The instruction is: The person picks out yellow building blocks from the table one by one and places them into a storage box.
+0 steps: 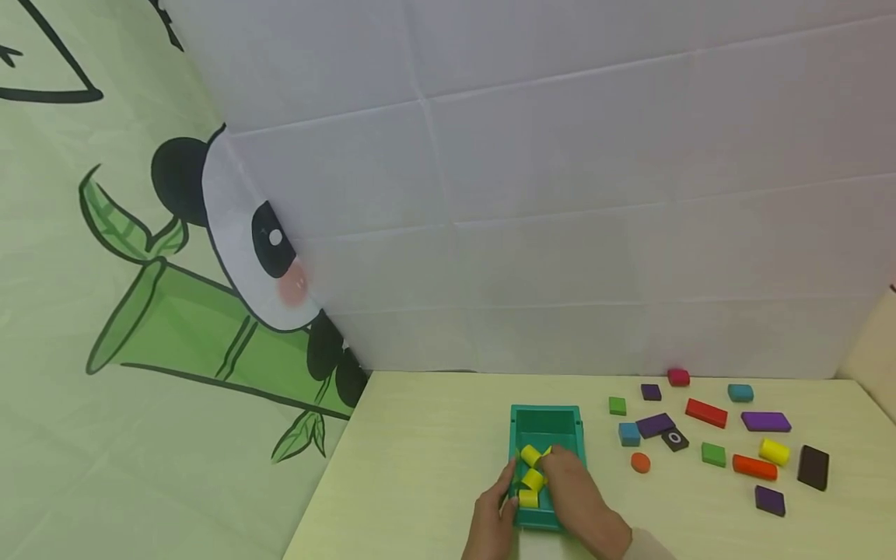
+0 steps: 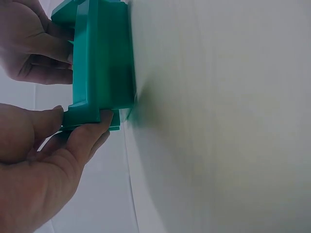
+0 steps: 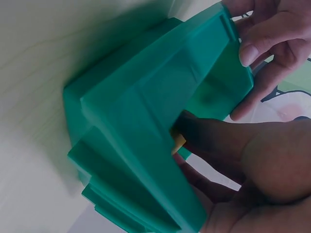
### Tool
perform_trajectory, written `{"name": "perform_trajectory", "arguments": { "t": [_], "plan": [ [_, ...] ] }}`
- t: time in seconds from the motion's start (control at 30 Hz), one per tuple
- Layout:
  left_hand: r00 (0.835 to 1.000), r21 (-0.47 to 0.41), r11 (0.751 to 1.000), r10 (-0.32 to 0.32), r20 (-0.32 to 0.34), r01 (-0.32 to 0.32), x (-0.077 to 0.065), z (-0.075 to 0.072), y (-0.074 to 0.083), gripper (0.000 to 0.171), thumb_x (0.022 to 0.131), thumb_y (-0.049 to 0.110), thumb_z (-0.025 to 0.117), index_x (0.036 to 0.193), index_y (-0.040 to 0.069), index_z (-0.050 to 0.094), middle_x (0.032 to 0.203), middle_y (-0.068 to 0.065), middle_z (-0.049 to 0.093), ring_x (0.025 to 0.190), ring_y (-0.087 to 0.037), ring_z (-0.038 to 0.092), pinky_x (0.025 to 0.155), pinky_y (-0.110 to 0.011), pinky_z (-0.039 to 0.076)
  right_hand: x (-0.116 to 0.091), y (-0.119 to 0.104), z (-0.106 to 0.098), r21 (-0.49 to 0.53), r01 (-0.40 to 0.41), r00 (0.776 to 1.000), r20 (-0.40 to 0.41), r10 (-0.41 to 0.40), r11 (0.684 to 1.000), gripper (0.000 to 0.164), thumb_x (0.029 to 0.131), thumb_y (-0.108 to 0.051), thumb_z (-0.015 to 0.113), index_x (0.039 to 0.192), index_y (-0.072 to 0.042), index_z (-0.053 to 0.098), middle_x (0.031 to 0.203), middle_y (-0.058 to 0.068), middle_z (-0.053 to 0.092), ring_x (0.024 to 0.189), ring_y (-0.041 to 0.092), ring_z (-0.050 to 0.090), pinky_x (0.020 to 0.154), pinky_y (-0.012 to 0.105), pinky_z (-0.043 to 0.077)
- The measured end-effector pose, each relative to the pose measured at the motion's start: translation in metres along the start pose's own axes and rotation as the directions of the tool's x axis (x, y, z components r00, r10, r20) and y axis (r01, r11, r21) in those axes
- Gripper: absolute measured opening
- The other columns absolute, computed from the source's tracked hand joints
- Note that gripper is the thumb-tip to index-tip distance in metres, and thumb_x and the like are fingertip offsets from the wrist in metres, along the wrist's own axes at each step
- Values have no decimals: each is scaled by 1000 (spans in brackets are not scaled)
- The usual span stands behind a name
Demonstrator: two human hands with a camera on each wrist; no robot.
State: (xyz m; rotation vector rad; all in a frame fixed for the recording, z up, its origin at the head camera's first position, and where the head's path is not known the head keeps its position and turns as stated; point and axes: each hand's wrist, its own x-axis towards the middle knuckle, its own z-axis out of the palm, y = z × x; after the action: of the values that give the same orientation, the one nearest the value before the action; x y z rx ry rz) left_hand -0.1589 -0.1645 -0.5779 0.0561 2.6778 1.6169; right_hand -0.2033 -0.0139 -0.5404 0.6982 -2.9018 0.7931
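A green plastic box [image 1: 546, 421] stands on the table, with several yellow cylinder blocks [image 1: 533, 480] lying inside. My left hand [image 1: 490, 515] grips the box's left wall; in the left wrist view its thumb and fingers [image 2: 90, 136] pinch the rim from both sides. Reaching into the box from the right, my right hand [image 1: 577, 494] has its fingertips among the blocks. In the right wrist view, its thumb and finger pinch a yellow block [image 3: 179, 142], mostly hidden by the fingers and the box wall.
Loose blocks are scattered to the right of the box: a blue cube [image 1: 629, 434], an orange disc [image 1: 640, 463], a yellow cylinder [image 1: 774, 451], a red bar [image 1: 706, 413], a purple block [image 1: 766, 421] and a dark brown block [image 1: 813, 467]. A white cloth wall [image 1: 560, 233] rises behind the table.
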Motion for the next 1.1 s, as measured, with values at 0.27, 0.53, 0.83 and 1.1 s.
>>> {"name": "perform_trajectory", "arguments": {
  "t": [0.27,0.53,0.83,1.1],
  "plan": [
    [1000,-15,1000,-7,7,7,0,0,-2,55,91,2,51,139,24,36,141,4,34,126,-14,29,107,-43,30,2,4,13,-31,2,1000,-23,-3,1000,20,71,7,68,87,-4,66,75,2,49,64,15,40,52,29,48],
    [1000,-3,1000,14,9,-14,-1,-1,-2,55,91,2,51,139,24,35,141,3,34,125,-13,29,107,-43,30,1,1,15,-56,3,999,-47,-5,998,18,72,9,67,83,-5,65,75,3,47,65,15,41,54,31,49],
    [1000,5,1000,10,3,-10,0,-1,-1,55,90,2,52,138,24,36,141,4,35,125,-13,29,107,-43,30,3,0,17,-52,3,998,-68,-6,999,15,72,10,66,80,-3,64,81,9,48,66,19,45,55,35,53],
    [1000,1,1000,21,-4,-21,-1,0,2,56,90,1,51,138,23,36,141,4,34,125,-12,29,107,-42,30,5,0,21,-89,-8,997,-74,1,996,15,72,9,68,78,-3,62,84,11,48,65,18,44,51,33,53]
  ]
}}
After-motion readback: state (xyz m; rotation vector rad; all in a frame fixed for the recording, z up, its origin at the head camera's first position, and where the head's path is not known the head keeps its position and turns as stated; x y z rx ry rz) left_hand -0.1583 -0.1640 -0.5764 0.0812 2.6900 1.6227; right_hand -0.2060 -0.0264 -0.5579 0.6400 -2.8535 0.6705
